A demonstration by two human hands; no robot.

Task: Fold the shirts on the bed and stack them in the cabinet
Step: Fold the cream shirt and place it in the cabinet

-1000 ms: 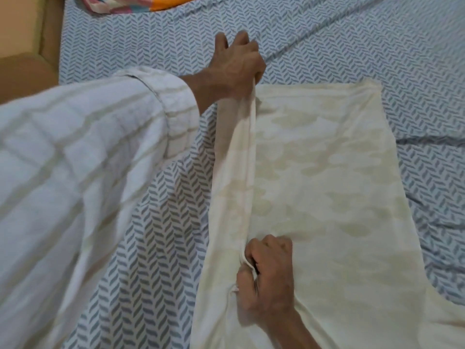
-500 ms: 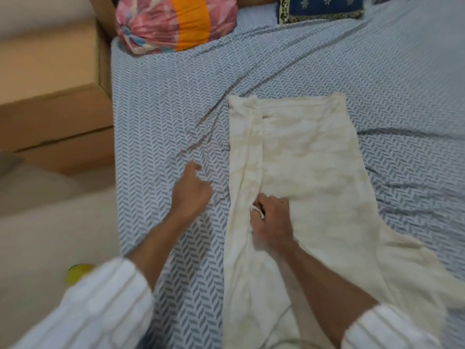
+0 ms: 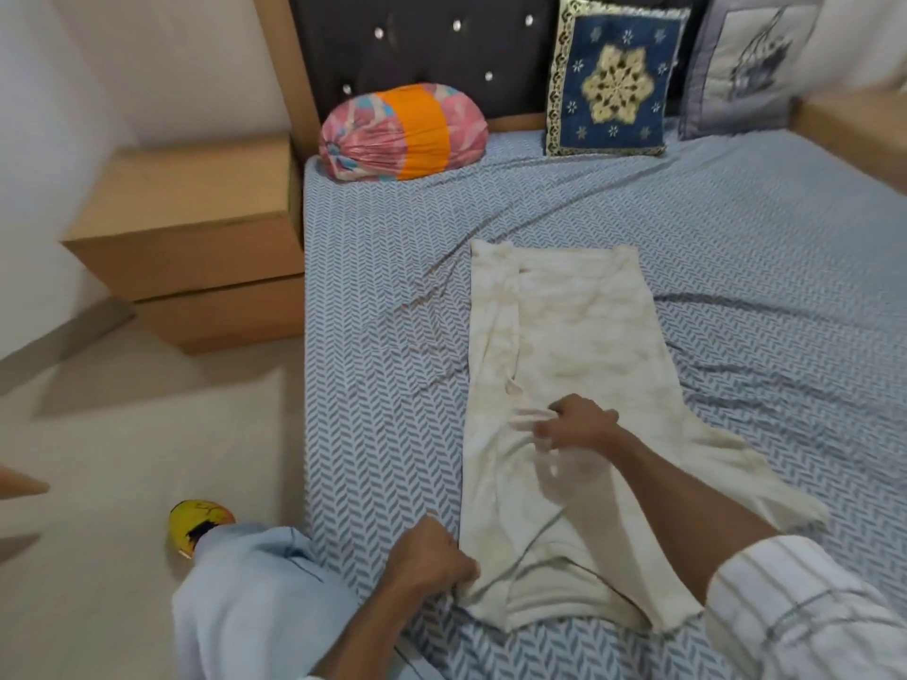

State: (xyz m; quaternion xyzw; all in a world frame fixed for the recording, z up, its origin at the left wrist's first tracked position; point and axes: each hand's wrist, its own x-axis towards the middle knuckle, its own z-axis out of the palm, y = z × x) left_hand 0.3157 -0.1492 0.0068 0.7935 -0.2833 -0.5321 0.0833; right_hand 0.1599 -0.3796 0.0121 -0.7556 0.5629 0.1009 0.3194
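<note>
A: Where is the shirt?
B: The cream shirt lies flat on the bed, its left side folded inward in a long strip. The right hand rests on the middle of it, fingers curled and pinching a ridge of the cloth. The left hand is nearer the person, its fingers closed around the shirt's near left corner at the bed's edge.

A: Any writing or labels on it?
B: None I can read; only a faint mottled pattern shows on the fabric.

A: What is around the hands?
B: Beyond the right hand, at the padded headboard, stands a blue embroidered cushion with a grey cushion just beside it. Farther left sits a pink-and-orange bolster. Left of the left hand, off the bed, is a wooden bedside cabinet. Below that, on the floor, a yellow slipper shows beside the person's pale blue trouser leg.

A: Anything in the way?
B: The right forearm crosses the shirt's near right part.
</note>
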